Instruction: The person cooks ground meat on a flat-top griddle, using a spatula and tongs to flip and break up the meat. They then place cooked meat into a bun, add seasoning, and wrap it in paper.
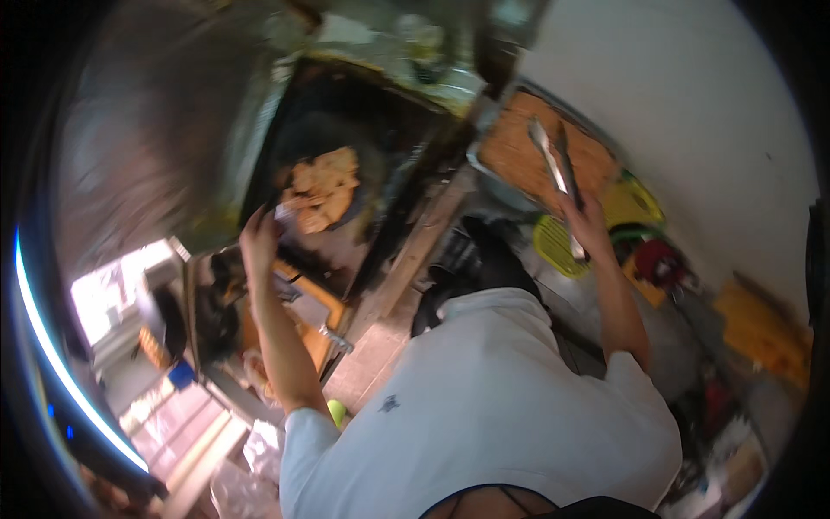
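My right hand [585, 217] grips a pair of metal tongs [551, 156] by the handle end, and their arms are spread apart. Beneath the tongs is a metal-rimmed tray [475, 157] full of orange-brown food [519, 139], possibly marinated meat. At the left edge of the dark griddle [389, 117] is my left hand [260, 243], its fingers curled. A small pale patch shows beside those fingertips, but blur hides whether the hand holds a tool. Browned pieces of food [324, 188] lie heaped on the griddle, just right of this hand.
Yellow-green plastic baskets [561, 246] sit below the tray. A clear bottle [421, 45] stands behind the griddle. To its left rises a dull metal panel [155, 123]. An orange-framed board or tray [331, 311] lies near my left forearm. Plastic bags [243, 486] are at lower left.
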Motion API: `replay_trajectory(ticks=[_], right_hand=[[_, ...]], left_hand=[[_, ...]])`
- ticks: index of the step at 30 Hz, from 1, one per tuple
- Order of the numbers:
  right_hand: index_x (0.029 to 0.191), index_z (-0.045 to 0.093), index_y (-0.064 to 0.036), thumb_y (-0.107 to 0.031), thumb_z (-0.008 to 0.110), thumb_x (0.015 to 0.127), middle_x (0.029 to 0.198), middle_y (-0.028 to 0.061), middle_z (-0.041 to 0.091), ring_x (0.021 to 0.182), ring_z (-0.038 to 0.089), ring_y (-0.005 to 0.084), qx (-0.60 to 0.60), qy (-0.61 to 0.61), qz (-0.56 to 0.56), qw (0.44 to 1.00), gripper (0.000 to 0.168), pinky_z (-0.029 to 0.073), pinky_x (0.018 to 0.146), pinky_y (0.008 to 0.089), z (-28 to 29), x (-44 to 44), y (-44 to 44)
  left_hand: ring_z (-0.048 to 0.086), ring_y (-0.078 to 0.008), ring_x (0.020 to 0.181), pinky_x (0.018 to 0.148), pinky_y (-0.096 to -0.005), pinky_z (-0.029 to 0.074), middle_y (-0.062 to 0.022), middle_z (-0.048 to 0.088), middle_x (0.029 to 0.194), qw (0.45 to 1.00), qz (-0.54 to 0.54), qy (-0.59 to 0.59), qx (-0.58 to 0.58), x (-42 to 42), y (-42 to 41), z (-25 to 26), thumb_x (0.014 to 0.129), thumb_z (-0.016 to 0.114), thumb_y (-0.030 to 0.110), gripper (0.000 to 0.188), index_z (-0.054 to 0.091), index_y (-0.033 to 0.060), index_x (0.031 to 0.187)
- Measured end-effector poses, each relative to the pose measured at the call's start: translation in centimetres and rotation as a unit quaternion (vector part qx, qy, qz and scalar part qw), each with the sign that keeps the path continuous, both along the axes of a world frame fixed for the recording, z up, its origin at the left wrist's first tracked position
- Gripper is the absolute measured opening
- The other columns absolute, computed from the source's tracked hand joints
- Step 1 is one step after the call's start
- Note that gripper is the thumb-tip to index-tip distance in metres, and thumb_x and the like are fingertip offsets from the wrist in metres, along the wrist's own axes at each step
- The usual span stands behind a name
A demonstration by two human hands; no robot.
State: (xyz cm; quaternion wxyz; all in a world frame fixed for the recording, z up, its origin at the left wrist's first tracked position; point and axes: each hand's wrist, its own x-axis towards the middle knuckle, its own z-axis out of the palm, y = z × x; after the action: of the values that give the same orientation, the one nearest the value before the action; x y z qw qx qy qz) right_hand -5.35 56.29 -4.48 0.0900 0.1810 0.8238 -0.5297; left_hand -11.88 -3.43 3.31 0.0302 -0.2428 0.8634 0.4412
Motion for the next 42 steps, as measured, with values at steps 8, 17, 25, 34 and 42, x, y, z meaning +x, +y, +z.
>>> replay_trajectory(ticks=[8, 17, 25, 34, 42], right_hand=[[0.101, 0.063, 0.001, -0.030, 0.055, 0.094, 0.072, 0.0182, 0.064, 0.065, 0.063, 0.0369, 0.312, -0.070, 0.192, 0.928, 0.032, 0.049, 0.059, 0.0476, -3.2, -0.7, 0.1], [0.096, 0.061, 0.001, -0.024, 0.057, 0.087, 0.076, 0.0172, 0.066, 0.072, 0.064, 0.0371, 0.343, -0.025, 0.264, 0.901, 0.028, 0.051, 0.063, 0.0486, -4.6, -2.2, -3.5], [0.085, 0.061, 0.002, -0.022, 0.054, 0.093, 0.066, 0.0132, 0.059, 0.066, 0.063, 0.0292, 0.104, -0.141, 0.102, 0.979, 0.026, 0.047, 0.058, 0.0432, -3.7, -1.6, -2.7], [0.097, 0.060, 0.006, -0.028, 0.056, 0.095, 0.070, 0.0151, 0.063, 0.059, 0.062, 0.0288, 0.185, -0.123, 0.045, 0.974, 0.034, 0.047, 0.056, 0.0422, -0.8, 4.5, 0.8], [0.093, 0.063, 0.002, -0.031, 0.054, 0.096, 0.066, 0.0159, 0.061, 0.062, 0.062, 0.0320, 0.290, -0.141, 0.135, 0.937, 0.035, 0.049, 0.060, 0.0480, -3.8, -2.2, -2.1]], left_hand=[[0.048, -0.0143, 0.054, 0.045, -0.0253, 0.035, -0.0053, 0.063, 0.077, 0.851, 0.249, -0.014, 0.462, 5.0, 3.7, 0.0, 0.103, 0.044, 0.034, 0.028, 0.058, 0.0099, 0.103], [0.049, -0.0137, 0.055, 0.044, -0.0258, 0.037, -0.0040, 0.061, 0.079, 0.834, 0.265, -0.012, 0.484, 7.2, 4.8, -0.8, 0.104, 0.043, 0.036, 0.029, 0.057, 0.0096, 0.104], [0.050, -0.0133, 0.055, 0.045, -0.0248, 0.036, -0.0041, 0.062, 0.078, 0.831, 0.266, -0.008, 0.489, 8.3, 5.4, -1.3, 0.104, 0.043, 0.035, 0.029, 0.056, 0.0092, 0.102], [0.051, -0.0140, 0.057, 0.046, -0.0250, 0.036, -0.0048, 0.063, 0.079, 0.823, 0.276, 0.002, 0.496, 8.5, 4.5, -1.0, 0.103, 0.045, 0.035, 0.027, 0.056, 0.0101, 0.101], [0.052, -0.0155, 0.058, 0.047, -0.0259, 0.035, -0.0057, 0.064, 0.079, 0.825, 0.283, 0.003, 0.489, 6.7, 5.0, -1.2, 0.102, 0.047, 0.037, 0.030, 0.058, 0.0091, 0.098]])
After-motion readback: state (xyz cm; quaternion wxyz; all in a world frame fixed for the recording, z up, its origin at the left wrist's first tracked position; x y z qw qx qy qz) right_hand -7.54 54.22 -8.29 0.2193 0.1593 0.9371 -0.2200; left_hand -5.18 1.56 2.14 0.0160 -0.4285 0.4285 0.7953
